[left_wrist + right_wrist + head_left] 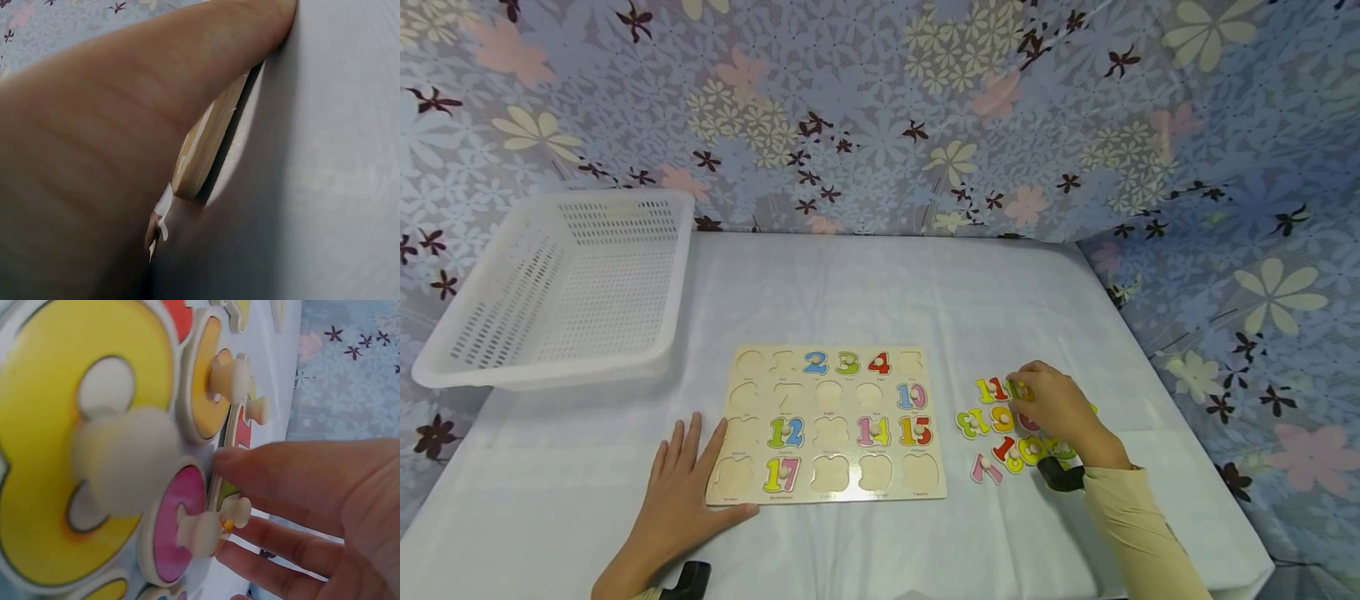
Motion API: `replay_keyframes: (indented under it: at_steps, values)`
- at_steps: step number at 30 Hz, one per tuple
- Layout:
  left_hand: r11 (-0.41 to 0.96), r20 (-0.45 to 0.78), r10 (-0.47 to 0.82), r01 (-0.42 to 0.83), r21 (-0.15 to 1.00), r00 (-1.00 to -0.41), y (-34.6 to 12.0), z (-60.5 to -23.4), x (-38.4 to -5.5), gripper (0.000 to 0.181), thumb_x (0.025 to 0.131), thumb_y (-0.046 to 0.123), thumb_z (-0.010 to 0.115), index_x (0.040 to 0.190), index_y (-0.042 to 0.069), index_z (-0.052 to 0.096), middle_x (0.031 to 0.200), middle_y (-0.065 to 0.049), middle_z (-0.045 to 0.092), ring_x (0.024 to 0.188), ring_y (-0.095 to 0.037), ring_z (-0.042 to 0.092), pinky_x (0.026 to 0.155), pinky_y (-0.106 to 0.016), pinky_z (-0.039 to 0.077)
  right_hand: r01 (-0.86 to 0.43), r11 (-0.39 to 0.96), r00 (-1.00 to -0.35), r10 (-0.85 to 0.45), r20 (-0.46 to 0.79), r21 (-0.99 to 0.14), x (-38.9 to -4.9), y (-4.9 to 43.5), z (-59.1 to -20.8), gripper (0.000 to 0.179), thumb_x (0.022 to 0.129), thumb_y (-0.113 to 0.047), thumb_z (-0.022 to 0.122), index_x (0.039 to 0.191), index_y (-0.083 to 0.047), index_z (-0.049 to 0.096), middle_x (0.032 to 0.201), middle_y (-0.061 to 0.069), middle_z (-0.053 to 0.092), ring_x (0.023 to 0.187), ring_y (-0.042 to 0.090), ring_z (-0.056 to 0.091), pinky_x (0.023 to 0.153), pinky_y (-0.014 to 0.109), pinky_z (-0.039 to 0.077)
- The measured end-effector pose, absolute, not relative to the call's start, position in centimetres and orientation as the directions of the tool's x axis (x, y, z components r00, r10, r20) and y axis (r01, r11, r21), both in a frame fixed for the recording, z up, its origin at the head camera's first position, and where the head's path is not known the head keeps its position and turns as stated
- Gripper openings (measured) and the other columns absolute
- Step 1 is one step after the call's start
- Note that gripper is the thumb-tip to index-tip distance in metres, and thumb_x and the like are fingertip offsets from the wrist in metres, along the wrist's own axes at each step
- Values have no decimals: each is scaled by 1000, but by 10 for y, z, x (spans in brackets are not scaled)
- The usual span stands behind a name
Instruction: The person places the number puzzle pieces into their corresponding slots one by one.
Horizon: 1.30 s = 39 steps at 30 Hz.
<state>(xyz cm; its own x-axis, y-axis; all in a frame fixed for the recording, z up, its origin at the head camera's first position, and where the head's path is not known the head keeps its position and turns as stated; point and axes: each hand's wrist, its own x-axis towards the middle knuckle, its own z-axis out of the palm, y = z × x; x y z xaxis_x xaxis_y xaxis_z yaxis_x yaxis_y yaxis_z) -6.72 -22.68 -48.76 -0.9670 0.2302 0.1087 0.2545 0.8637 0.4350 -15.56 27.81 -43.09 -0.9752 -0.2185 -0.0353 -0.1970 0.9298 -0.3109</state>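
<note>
A wooden number puzzle board (846, 492) lies on the table, with several pieces such as the 12 (786, 432) and the 17 (782, 474) in their recesses. My left hand (677, 496) rests flat beside it, fingers spread along the left edge and thumb at the near-left corner. To the right of the board, my right hand (1056, 408) pinches a green-and-yellow number piece (1019, 389) between thumb and fingers. The right wrist view shows this piece (229, 490) tilted, its digits hard to read. Around it lie loose knobbed pieces, including an orange one (203, 394) and a pink one (165, 550).
A white plastic basket (662, 333) stands at the back left of the white-covered table (880, 292). Floral cloth (865, 108) hangs behind and on the right. Loose pieces, among them a pink 7 (987, 469), spread nearer the front, partly hidden by the right hand and wrist camera.
</note>
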Motion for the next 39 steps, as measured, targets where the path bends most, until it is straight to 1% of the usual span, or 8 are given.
replay_keyframes:
  at_steps: [6, 12, 18, 24, 28, 31, 35, 39]
  values:
    - [862, 122, 227, 258, 436, -966, -230, -487, -65, 114, 66, 64, 76, 154, 12, 24, 156, -28, 13, 145, -40, 1, 115, -45, -8, -206, 920, -977, -214, 14, -335, -158, 268, -423, 42, 85, -12, 74, 120, 8, 63, 117, 24, 57, 104, 41, 57, 86, 56, 48]
    - [863, 121, 228, 258, 435, -966, -232, -487, -63, 114, 67, 64, 76, 154, 12, 24, 156, -28, 13, 145, -40, 0, 115, -45, -8, -211, 924, -977, -204, 54, -320, -161, 243, -412, 43, 85, -16, 75, 120, 6, 64, 116, 22, 59, 99, 39, 60, 82, 53, 50]
    - [858, 128, 224, 257, 444, -966, -234, -486, -62, 114, 67, 63, 76, 154, 12, 23, 156, -28, 13, 145, -40, 0, 115, -45, -8, -339, 890, -940, -314, 132, -303, -156, 195, -403, 43, 81, -19, 79, 116, 2, 68, 109, 15, 63, 91, 30, 63, 78, 46, 51]
    - [858, 112, 224, 250, 449, -968, -234, -484, -65, 114, 66, 63, 76, 153, 10, 25, 156, -29, 12, 144, -42, 0, 114, -49, -7, -581, 784, -812, -544, 211, -218, -152, 118, -403, 36, 75, -25, 83, 105, -7, 73, 98, 4, 64, 85, 20, 60, 76, 39, 50]
    - [864, 56, 220, 221, 452, -974, -234, -482, -67, 115, 67, 68, 73, 153, 9, 25, 157, -27, 9, 144, -42, -1, 114, -50, -6, -714, 681, -700, -687, 194, -161, -148, 61, -405, 28, 78, -30, 79, 99, -13, 73, 91, -3, 62, 85, 15, 57, 78, 33, 47]
    - [864, 41, 226, 220, 453, -973, -234, -482, -69, 115, 68, 70, 71, 154, 9, 24, 157, -27, 8, 144, -42, -2, 114, -52, -5, -776, 624, -631, -763, 144, -91, -142, 22, -406, 29, 82, -39, 74, 101, -17, 71, 94, -5, 61, 90, 13, 56, 83, 30, 44]
    - [850, 78, 246, 253, 461, -966, -235, -483, -71, 113, 69, 69, 72, 154, 10, 25, 156, -28, 9, 144, -44, 0, 114, -55, -2, -833, 553, -546, -828, 123, 23, -133, -19, -411, 30, 82, -48, 70, 97, -22, 71, 92, -8, 59, 87, 10, 55, 79, 27, 43]
    - [839, 117, 259, 283, 464, -959, -235, -485, -70, 111, 69, 67, 73, 153, 11, 27, 156, -29, 10, 143, -45, 2, 114, -55, 0, -837, 539, -524, -839, 144, 94, -123, -47, -422, 30, 78, -54, 71, 88, -25, 71, 85, -11, 58, 82, 8, 55, 75, 25, 44]
